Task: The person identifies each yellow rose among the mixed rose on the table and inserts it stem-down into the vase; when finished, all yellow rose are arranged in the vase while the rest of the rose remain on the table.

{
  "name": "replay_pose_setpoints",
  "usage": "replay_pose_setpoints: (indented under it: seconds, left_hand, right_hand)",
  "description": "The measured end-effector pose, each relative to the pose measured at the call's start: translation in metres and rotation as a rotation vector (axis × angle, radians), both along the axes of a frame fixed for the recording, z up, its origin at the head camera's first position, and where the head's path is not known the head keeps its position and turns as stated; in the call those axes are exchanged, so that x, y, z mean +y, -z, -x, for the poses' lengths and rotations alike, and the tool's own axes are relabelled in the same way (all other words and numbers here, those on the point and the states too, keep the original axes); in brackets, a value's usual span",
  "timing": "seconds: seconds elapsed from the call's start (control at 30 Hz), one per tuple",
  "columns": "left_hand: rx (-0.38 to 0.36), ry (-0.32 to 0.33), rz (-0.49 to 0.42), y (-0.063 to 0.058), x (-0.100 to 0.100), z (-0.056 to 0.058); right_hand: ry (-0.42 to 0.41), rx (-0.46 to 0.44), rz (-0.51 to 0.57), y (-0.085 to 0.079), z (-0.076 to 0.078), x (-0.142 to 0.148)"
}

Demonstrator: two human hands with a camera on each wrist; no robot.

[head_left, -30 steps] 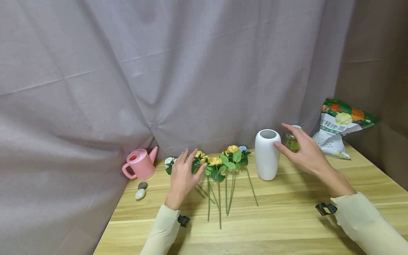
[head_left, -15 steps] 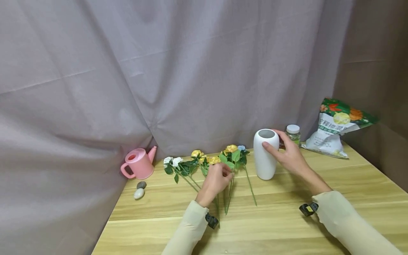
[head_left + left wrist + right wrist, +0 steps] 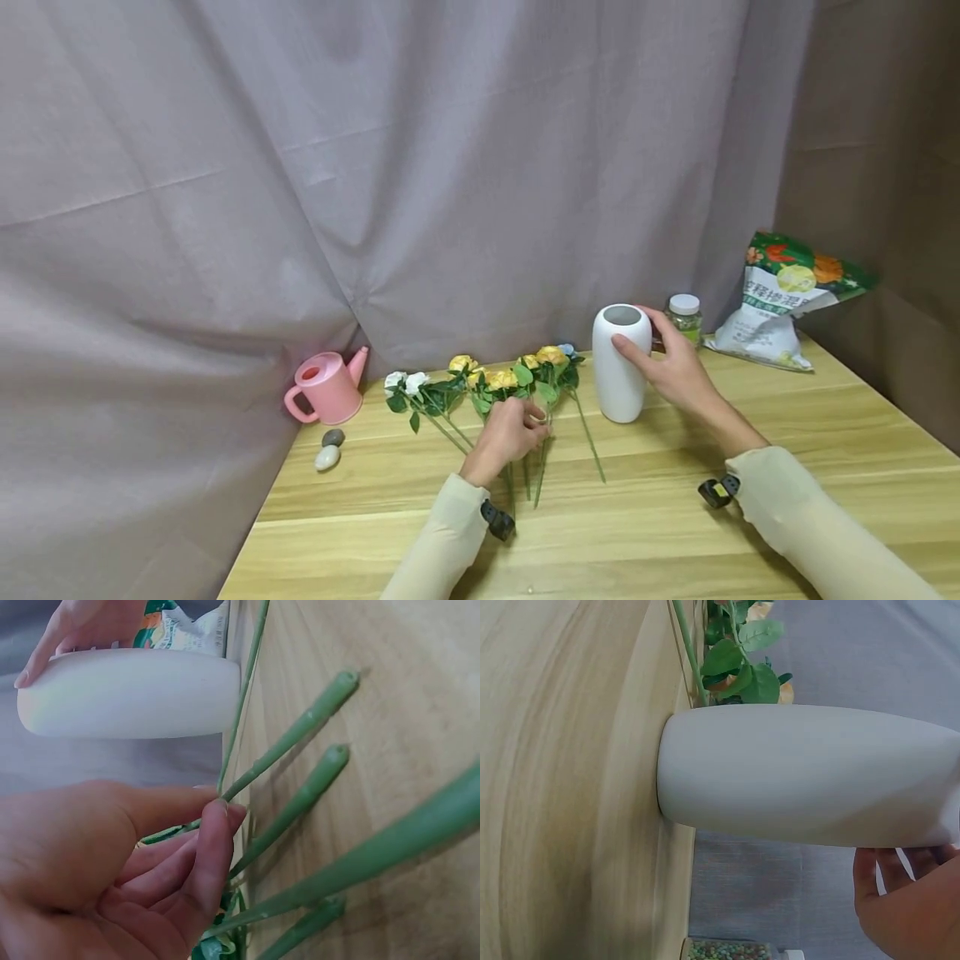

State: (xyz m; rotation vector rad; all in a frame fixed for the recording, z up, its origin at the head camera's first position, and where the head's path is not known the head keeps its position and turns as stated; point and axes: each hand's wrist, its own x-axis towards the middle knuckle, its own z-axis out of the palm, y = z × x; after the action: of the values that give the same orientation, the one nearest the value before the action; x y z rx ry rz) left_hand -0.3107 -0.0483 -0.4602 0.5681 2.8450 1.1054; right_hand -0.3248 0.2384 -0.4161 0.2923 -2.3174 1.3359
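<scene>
My left hand [image 3: 506,437] is low over the flower stems and pinches one green stem [image 3: 289,742] between thumb and forefinger. Several artificial flowers lie side by side on the table, with yellow blooms [image 3: 501,380], white blooms [image 3: 417,383] and a partly hidden blue one [image 3: 567,349]. The held stem seems to belong to a yellow flower, though the hand covers part of it. A white vase [image 3: 621,375] stands upright right of the flowers. My right hand [image 3: 684,379] grips its upper part, thumb at the front; the other fingers reach behind the rim and are partly hidden.
A pink watering can [image 3: 330,390] stands at the back left, with a dark pebble [image 3: 333,437] and a pale one [image 3: 327,457] before it. Behind the right hand are a white-lidded jar [image 3: 684,317] and a printed bag [image 3: 765,325]. A grey curtain [image 3: 480,167] hangs behind the table.
My left hand has moved right from above the white flowers and now pinches a stem. My right hand has come left onto the vase. A yellow bloom has shifted slightly.
</scene>
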Motion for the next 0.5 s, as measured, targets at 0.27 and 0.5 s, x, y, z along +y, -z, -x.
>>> replay_pose_setpoints:
  seconds: [0.27,0.5]
  left_hand:
    - [-0.02,0.021,-0.089,0.001,0.0,0.004]
    - [0.009,0.051,-0.23,-0.017,-0.001,0.005]
  right_hand:
    - [0.005,-0.002,-0.004,0.001,-0.002,0.002]
    - [0.015,0.007,-0.01,0.001,0.001,0.0]
